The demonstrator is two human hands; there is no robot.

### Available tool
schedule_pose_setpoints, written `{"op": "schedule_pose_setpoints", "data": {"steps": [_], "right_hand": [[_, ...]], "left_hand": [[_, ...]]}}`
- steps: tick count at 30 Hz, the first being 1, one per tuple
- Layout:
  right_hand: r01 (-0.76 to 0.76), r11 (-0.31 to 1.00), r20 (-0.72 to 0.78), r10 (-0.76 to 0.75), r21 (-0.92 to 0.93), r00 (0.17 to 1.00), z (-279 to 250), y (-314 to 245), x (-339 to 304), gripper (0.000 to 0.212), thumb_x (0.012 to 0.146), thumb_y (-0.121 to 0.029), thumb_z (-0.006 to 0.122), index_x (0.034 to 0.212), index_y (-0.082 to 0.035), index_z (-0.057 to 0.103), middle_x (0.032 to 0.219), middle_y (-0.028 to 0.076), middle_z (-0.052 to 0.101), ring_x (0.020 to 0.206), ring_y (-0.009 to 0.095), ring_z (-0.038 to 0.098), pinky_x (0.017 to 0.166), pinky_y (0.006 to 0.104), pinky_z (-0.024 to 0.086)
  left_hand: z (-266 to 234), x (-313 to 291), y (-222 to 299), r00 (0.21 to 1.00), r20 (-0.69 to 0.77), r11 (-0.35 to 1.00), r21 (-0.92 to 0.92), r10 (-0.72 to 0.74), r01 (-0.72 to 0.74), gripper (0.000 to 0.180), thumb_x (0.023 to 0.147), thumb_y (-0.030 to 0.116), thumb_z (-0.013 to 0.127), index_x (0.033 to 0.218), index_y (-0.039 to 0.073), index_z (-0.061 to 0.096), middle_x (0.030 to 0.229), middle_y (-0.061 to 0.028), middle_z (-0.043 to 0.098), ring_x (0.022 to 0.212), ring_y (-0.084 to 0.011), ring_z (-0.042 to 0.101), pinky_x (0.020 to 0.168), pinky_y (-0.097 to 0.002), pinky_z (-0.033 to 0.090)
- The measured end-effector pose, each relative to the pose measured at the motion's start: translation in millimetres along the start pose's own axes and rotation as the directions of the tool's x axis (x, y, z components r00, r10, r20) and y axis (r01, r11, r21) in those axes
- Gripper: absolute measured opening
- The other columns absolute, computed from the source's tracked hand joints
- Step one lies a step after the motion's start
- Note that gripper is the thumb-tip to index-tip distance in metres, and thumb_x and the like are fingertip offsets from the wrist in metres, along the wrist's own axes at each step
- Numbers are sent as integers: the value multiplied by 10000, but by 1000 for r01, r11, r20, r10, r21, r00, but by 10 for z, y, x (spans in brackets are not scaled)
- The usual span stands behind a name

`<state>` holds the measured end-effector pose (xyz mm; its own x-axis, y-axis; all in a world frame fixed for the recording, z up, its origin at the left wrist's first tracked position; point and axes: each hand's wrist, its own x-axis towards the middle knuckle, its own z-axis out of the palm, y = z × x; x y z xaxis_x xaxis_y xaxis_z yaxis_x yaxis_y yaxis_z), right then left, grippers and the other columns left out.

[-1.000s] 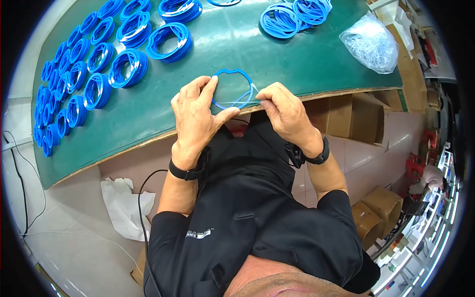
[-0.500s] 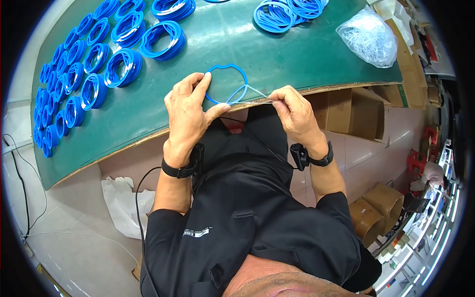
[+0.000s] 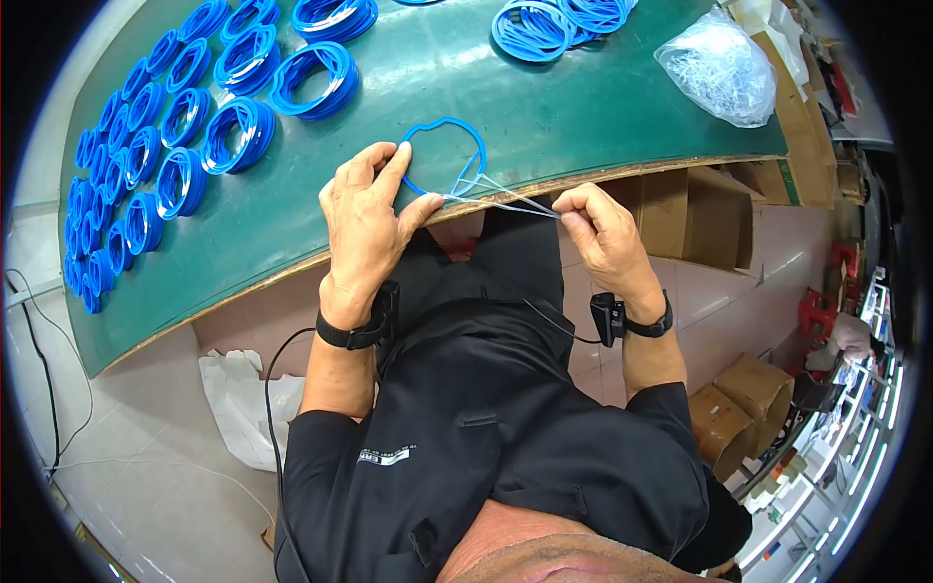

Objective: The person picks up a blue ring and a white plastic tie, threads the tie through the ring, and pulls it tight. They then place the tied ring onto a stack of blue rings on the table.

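A thin blue ring (image 3: 470,128), flexible-looking and slightly wavy along its top, stands out over the table's near edge. My left hand (image 3: 365,219) pinches its left side, with thumb and forefinger spread along the rim. From the ring's lower right, a thin pale strand (image 3: 517,199) runs in a long, narrow loop to my right hand (image 3: 610,241). The thumb and forefinger of that hand are closed on the strand's end, and it is stretched taut. Where strand and ring cross, I cannot tell how they join.
Several stacks of blue rings (image 3: 239,136) cover the left of the green table (image 3: 437,83). A loose pile of rings (image 3: 533,31) lies at the back. At the right sits a clear plastic bag (image 3: 721,73) of pale strands. An open cardboard box (image 3: 714,222) stands below the edge.
My right hand has moved right and slightly toward me, drawing the pale strand out longer. My left hand stays nearly in place on the blue ring.
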<state>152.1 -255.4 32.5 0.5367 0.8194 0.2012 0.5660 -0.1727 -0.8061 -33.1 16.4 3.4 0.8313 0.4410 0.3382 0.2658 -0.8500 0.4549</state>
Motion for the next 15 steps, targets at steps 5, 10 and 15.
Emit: {"op": "schedule_pose_setpoints", "data": {"steps": [5,10,15], "right_hand": [[-70,998,26,70,7,997,-137,-35,-85,74,1083,34,682,1149,2,698,1007,44,667,829,120,597,738,277,495],[-151,987,10,150,55,989,-334,-37,-183,65,1105,16,676,1161,0,703,1015,5,655,813,78,563,719,254,470],[-237,965,-164,253,110,954,-620,37,-162,71,1124,-5,667,1184,-11,705,987,-13,646,782,58,550,704,238,463]], "left_hand": [[24,-3,23,999,-38,1000,22,-12,13,688,840,402,979,1421,89,784,1428,-75,700,1320,-307,647,1129,-493,450],[30,55,84,998,-65,999,46,10,-7,625,853,328,964,1403,82,798,1400,-104,724,1264,-323,679,1093,-483,501],[84,51,53,997,-71,1000,16,21,-20,621,866,330,957,1411,92,777,1425,-87,704,1334,-316,647,1136,-502,454]]}}
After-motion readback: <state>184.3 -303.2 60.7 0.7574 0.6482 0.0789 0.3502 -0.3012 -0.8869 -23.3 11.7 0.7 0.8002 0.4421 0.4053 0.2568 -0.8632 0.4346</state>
